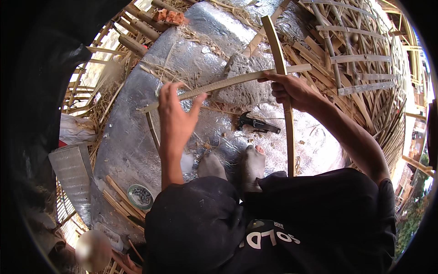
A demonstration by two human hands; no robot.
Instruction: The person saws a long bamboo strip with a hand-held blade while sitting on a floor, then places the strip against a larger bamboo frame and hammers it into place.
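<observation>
My right hand [292, 91] is closed around a long bamboo strip [290, 137] where it crosses a second, thinner bamboo strip [232, 81]. The long one runs from the far side down to my lap. The thinner one slants to the left, passing over a rough grey stone block [242, 73]. Near its left end is my left hand [175, 116], fingers and thumb apart, close to the strip; whether it touches cannot be told. Another narrow strip [152, 130] slopes down beside that left end, partly behind the hand. A black claw hammer [258, 123] lies between the block and my feet.
A green-rimmed bowl of nails [140, 196] sits at the lower left beside several loose bamboo sticks [121, 203]. Silvery sheeting [132, 141] covers the floor. Bamboo lattice and split pieces [356, 59] are piled at right. Broken brick [171, 17] lies far left. Another person's arm [123, 262] shows lower left.
</observation>
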